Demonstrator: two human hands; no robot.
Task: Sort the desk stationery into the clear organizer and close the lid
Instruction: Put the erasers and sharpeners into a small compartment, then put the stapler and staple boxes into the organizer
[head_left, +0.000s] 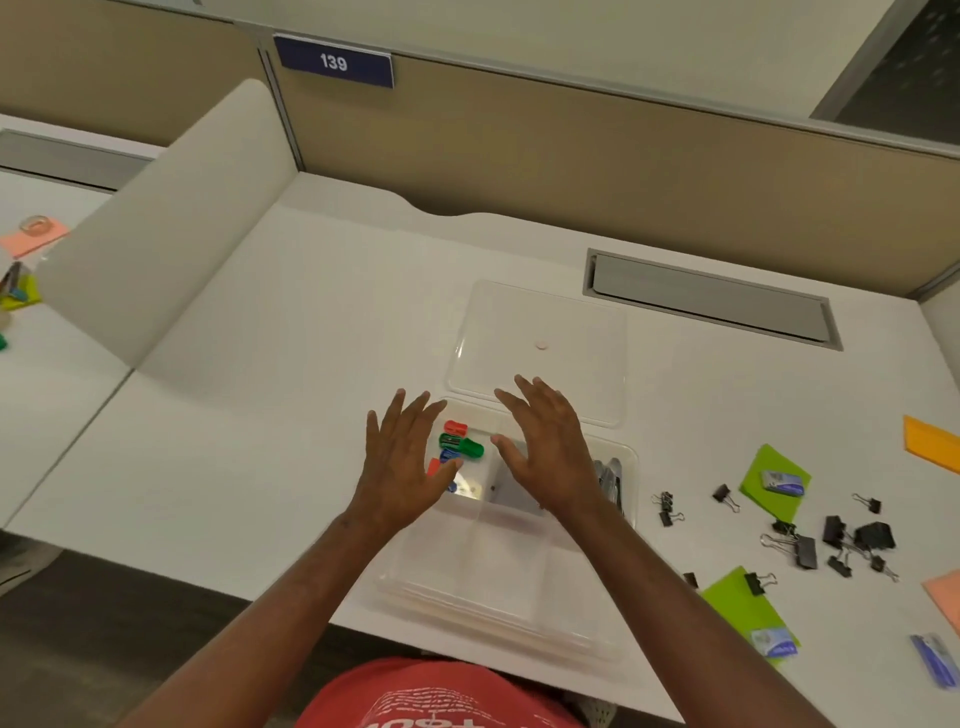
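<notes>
Three white digits, "139", stood on a dark blue rectangular sign (333, 62) fixed to the tan partition. Both hands hovered over the clear plastic compartmented organizer (626, 457) on the white counter (291, 322), its transparent lid (535, 332) lying open behind it. The left hand (402, 462) and right hand (545, 452) each showed a slack, spread grip, holding nothing. Small red, green and blue plastic pieces (460, 441) lay in one compartment; black metal binder clips (831, 535) lay scattered to the right.

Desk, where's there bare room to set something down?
The desk is bare left of the organizer, out to the divider, and behind the open lid. Right of the organizer it's crowded: binder clips, green notes.
</notes>
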